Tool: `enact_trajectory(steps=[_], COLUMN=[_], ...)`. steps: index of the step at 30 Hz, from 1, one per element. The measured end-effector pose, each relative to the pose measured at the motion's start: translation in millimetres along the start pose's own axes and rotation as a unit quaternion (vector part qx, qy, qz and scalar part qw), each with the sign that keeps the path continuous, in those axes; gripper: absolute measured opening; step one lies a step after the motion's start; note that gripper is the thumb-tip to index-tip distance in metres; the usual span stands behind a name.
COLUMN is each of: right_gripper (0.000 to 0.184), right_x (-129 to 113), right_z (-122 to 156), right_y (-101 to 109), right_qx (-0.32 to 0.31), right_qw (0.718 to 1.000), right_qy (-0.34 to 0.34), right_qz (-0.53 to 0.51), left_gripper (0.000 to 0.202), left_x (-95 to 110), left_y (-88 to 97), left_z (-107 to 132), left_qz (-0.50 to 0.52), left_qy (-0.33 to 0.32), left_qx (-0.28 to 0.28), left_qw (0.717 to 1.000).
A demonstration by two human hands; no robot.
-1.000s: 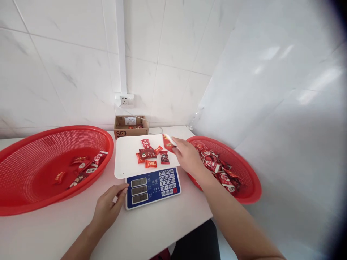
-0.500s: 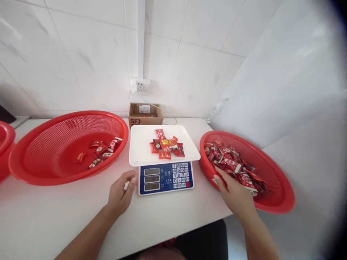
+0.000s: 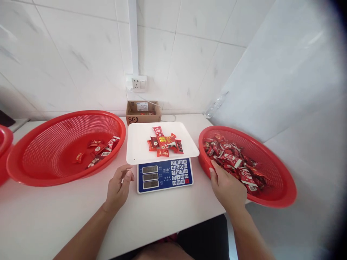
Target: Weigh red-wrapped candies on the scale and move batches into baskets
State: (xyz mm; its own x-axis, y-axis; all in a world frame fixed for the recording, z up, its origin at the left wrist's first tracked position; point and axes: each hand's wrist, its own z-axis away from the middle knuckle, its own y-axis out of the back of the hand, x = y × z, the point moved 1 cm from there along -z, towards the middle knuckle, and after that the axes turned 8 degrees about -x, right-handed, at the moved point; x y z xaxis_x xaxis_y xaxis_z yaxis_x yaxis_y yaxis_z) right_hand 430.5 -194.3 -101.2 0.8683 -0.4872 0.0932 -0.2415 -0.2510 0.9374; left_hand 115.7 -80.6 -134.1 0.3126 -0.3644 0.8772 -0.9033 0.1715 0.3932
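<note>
A blue electronic scale stands in the middle of the white table, and its white pan carries several red candy packets. My left hand rests on the table beside the scale's left edge, fingers loosely curled and holding nothing. My right hand lies over the near rim of the right red basket, fingers flat beside the heap of red packets inside it, nothing visibly gripped.
A large red basket on the left holds several packets. Part of another red basket shows at the far left. A small cardboard box sits by the tiled wall under a socket. A white wall stands close on the right.
My right hand dropped a red packet on the scale pan, then moved right and down to the right basket's rim. My left hand stayed by the scale. The camera view shifted.
</note>
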Motion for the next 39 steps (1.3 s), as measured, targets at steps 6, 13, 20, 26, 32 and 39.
enact_trajectory(steps=[6, 13, 20, 26, 32, 39], right_gripper=[0.041, 0.042, 0.042, 0.04, 0.039, 0.038], right_x=[-1.5, 0.0, 1.9, 3.2, 7.8, 8.5], right_z=[-0.9, -1.3, -0.7, 0.0, 3.5, 3.7], right_y=[3.6, 3.1, 1.5, 2.2, 3.8, 4.7], right_qx=[-0.017, -0.031, 0.006, 0.019, 0.027, 0.022], right_qw=[1.0, 0.999, 0.998, 0.996, 0.995, 0.994], right_qy=[-0.004, 0.004, 0.037, 0.066, 0.075, 0.078], right_qz=[-0.024, -0.023, -0.041, -0.05, -0.063, -0.077], left_gripper=[0.043, 0.055, 0.042, 0.038, 0.046, 0.036], left_x=[-0.9, 2.0, 19.6, 28.1, 28.1, 53.2], left_y=[5.1, 25.3, 6.4, 2.6, 28.0, 20.1], left_z=[-10.0, -24.1, -34.9, -50.9, -49.5, -48.7], left_qz=[0.025, 0.062, -0.033, -0.103, -0.17, -0.251], left_qy=[0.018, 0.04, 0.099, 0.121, 0.133, 0.059], left_qx=[0.021, 0.188, 0.055, 0.049, 0.071, 0.053], left_qw=[0.999, 0.979, 0.993, 0.986, 0.974, 0.965])
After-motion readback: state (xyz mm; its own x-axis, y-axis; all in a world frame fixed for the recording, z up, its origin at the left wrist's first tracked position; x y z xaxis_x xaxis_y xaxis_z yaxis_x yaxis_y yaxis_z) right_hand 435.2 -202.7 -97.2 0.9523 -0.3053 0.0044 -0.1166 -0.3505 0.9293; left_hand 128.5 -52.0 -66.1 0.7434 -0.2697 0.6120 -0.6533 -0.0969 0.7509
